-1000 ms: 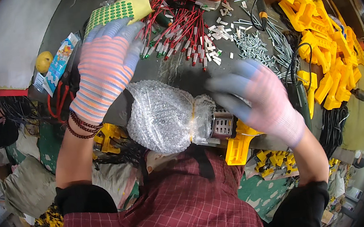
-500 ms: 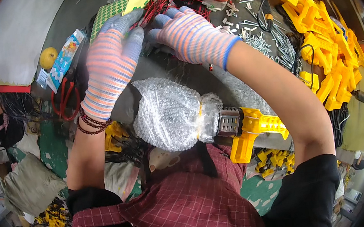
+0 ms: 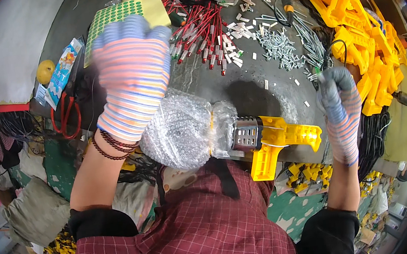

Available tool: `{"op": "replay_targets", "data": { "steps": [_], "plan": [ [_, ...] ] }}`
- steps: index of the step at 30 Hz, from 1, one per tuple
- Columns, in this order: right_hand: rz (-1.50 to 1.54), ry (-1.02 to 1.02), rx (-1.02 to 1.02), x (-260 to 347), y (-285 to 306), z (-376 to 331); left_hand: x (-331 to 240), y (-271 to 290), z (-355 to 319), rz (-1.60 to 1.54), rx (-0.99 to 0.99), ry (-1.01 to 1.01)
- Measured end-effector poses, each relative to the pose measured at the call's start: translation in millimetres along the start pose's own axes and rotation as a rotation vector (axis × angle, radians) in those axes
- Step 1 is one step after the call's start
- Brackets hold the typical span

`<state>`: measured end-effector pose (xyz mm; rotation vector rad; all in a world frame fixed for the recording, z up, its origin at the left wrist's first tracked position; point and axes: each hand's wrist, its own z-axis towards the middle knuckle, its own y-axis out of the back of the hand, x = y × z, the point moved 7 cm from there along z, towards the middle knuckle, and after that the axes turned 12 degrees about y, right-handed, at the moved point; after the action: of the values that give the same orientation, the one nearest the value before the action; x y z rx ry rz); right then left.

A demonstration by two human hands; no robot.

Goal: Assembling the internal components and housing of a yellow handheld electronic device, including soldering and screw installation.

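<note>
Both my hands wear striped knit gloves. My left hand (image 3: 135,74), blurred, is curled with its fingertips hidden, over the edge of a sheet of green round stickers (image 3: 112,22). What it holds, if anything, does not show. My right hand (image 3: 340,109) is pinched beside the far-right cables, with a tiny green-tipped thing at its fingertips. Between my arms lies a bubble-wrapped bundle (image 3: 175,130), with a slotted metal sleeve (image 3: 246,134) and a yellow pistol-shaped plastic housing (image 3: 284,137) sticking out to the right. Red-wired small parts (image 3: 206,29) fan out beyond my left hand.
Loose screws (image 3: 280,47) and small white pieces (image 3: 238,32) lie on the dark tabletop. Yellow plastic housings (image 3: 348,15) are heaped at the right. An orange-and-black handle (image 3: 286,0) lies near the screws. Red-handled scissors (image 3: 66,117) and a yellow fruit (image 3: 45,71) are at the left.
My hands have parted from the red-wired parts. My right hand has swung right and nearer to me, past the housing. My left hand has curled and turned back-up.
</note>
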<state>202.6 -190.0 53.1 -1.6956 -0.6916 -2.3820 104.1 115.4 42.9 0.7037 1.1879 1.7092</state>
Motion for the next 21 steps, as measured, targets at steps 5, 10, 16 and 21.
{"op": "replay_targets", "data": {
  "steps": [5, 10, 16, 21],
  "plan": [
    [-0.026, -0.049, -0.034, 3, 10, -33, -31, -32, 9, 0.028, 0.023, -0.149],
    [-0.066, -0.072, -0.07, 10, 15, -56, -48, -48, 30, 0.027, 0.048, -0.167],
    [-0.102, -0.101, -0.011, 13, 20, -73, -54, -67, 43, 0.125, 0.304, -0.09],
    [-0.093, -0.183, 0.121, 16, 10, -80, -64, -64, 45, 0.202, 0.295, -0.166]
  ]
}}
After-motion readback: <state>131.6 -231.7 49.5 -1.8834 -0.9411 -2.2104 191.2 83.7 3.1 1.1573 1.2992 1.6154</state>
